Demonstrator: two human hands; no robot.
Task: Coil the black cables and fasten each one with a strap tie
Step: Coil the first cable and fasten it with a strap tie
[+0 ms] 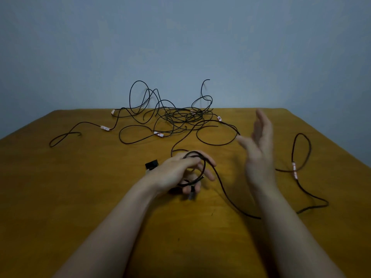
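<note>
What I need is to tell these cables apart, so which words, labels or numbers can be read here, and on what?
No text here can be read.
Far-left tag, white, on the black cables: red print, blurred.
Left tag: red print, too blurred.
Middle tag: red print, too blurred.
Right tag: dark and red marks, too small.
Loop tags, two on the far-right cable: too blurred.

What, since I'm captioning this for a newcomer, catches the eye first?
The tangle of black cables sprawls across the far middle of the wooden table, with some loops standing up against the blue-grey wall. Nearer, the left hand grips a small coil of cable, and the right hand is raised open beside it, blurred.
</note>
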